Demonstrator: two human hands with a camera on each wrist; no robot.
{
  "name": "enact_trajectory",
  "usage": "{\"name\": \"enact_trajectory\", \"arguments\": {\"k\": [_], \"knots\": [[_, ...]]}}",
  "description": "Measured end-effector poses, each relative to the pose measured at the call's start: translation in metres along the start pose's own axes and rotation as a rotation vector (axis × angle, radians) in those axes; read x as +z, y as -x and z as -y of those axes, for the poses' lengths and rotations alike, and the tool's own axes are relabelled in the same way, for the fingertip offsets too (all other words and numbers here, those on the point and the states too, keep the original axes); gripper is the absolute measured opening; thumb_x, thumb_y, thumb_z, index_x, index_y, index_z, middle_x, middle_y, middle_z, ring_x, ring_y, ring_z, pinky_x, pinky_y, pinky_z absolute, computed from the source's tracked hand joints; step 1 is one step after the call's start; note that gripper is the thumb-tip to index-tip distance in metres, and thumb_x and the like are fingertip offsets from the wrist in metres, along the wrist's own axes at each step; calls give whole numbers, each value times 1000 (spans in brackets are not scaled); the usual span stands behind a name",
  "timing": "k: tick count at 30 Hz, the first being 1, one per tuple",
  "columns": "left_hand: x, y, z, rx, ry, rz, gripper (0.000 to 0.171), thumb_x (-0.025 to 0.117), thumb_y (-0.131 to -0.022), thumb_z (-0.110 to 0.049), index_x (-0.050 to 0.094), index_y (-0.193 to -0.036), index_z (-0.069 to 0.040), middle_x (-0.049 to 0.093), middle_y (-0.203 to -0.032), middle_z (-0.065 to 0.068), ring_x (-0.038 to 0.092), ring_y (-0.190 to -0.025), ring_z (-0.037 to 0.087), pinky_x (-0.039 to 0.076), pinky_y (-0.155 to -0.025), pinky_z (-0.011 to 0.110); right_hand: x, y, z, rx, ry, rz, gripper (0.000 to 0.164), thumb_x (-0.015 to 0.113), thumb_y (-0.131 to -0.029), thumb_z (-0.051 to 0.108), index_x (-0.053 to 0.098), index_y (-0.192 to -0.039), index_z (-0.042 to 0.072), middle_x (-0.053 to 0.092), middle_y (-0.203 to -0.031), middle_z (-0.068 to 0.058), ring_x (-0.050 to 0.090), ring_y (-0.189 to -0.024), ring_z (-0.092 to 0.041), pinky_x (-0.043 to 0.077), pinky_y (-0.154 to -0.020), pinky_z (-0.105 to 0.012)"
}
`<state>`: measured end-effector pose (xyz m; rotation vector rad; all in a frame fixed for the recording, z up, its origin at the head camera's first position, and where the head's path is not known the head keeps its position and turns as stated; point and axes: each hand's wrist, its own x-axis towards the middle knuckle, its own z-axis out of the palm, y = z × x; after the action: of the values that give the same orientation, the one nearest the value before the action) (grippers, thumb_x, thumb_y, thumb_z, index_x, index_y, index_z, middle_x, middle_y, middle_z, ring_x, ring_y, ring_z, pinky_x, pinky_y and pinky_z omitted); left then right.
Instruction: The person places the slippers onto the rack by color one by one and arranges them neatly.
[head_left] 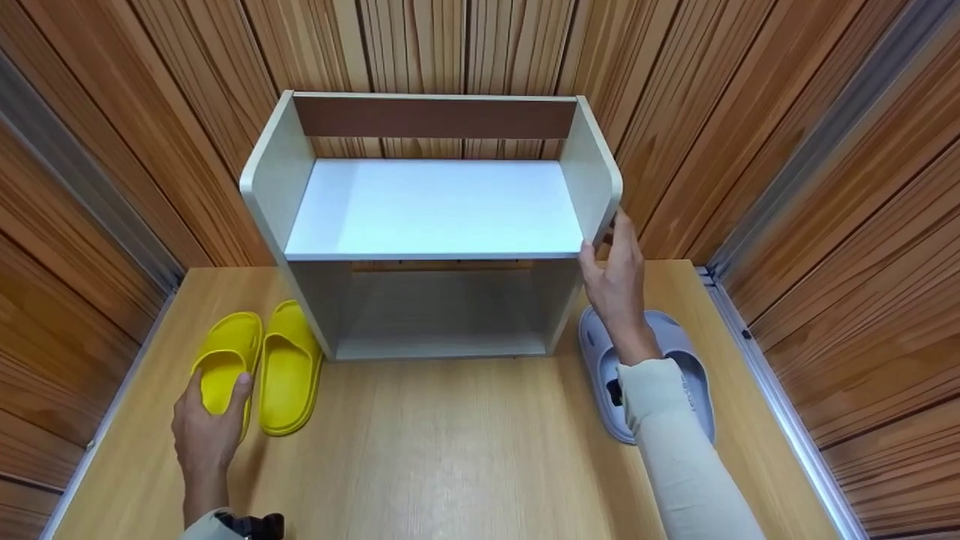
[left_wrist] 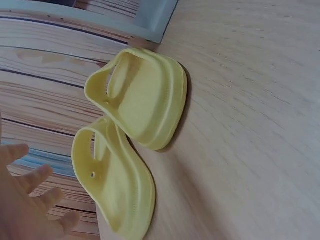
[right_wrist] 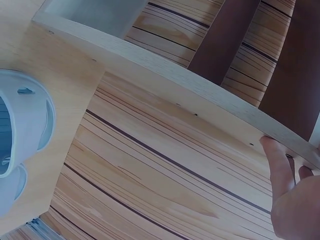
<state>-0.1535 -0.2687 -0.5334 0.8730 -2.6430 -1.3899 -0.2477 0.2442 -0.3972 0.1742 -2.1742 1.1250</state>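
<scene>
A small white shelf unit [head_left: 435, 214] with two levels stands against the back wall. My right hand [head_left: 621, 285] touches its right side panel [right_wrist: 170, 85], thumb at the front edge and fingers along the outer face. A pair of yellow slippers lies left of the unit: a left slipper [head_left: 221, 367] and a right slipper [head_left: 289, 375]. My left hand [head_left: 210, 424] is held near the heel of the left slipper, with fingers spread and a gap to it in the left wrist view. Nothing is held in that hand.
Grey-lavender slippers [head_left: 686, 352] lie on the wooden floor [head_left: 442, 450] right of the unit, partly behind my right forearm. Wood-plank walls [head_left: 847, 300] close in on the left, right and back. A metal rail [head_left: 780, 397] runs along the floor's right edge.
</scene>
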Motion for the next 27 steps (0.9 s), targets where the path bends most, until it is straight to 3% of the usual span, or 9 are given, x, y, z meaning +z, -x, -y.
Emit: {"name": "enact_trajectory", "arguments": {"k": [5,13,21,27], "knots": [[3,-5,3,-58,-43,-1,109,44,-89,-79,3,-163,-12,5,-164,29,13,-146,54,16,-112,72,-1,1,0,35,-2,11,59,63,-99,9,37,-151,0,50,-146,-19,57,-124,-32,51,-99,-48],[5,-12,12,-124,-47,43,115,43,-86,-83,-1,-162,-8,-2,-165,29,9,-147,54,15,-113,71,-7,0,0,180,-36,97,53,58,-102,17,42,-150,6,52,-147,-18,59,-125,-36,53,-95,-51],[4,-19,24,-142,-82,56,116,41,-88,-82,-2,-161,-3,5,-163,33,12,-145,56,14,-111,72,-7,-2,1,249,-21,97,40,56,-101,19,62,-135,-1,63,-134,-22,65,-114,-39,55,-90,-52],[8,-25,31,-188,-97,43,118,40,-86,-84,2,-160,0,13,-160,34,18,-142,54,17,-111,69,-8,-1,1,278,-27,75,40,56,-99,21,65,-133,1,65,-131,-21,66,-112,-38,55,-89,-52]]}}
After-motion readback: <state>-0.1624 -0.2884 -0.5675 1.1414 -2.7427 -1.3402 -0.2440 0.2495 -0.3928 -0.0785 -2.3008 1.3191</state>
